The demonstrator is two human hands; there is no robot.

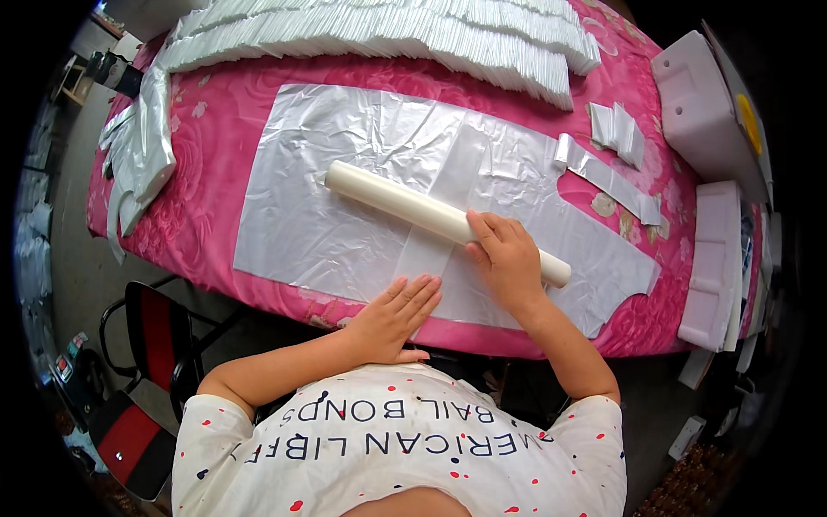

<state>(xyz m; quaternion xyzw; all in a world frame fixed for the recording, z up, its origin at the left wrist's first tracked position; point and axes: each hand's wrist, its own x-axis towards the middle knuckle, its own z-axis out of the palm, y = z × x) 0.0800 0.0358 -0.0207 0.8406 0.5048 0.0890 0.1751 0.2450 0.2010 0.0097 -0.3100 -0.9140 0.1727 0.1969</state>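
Across the clear plastic sheet (345, 172) spread on the pink flowered tablecloth (215, 129), we see a cream-coloured tube (405, 205) lying slantwise over a folded strip of plastic (444, 202). Our right hand (508, 258) grasps the tube near its right end. Our left hand (396, 314) lies flat and released on the sheet's near edge, just beside the strip. Beyond the sheet, long rows of folded white bags (388, 34) run along the far side. Left of the sheet lies a loose heap of plastic bags (142, 155); right of it, small folded pieces (616, 129) and white foam blocks (702, 103).
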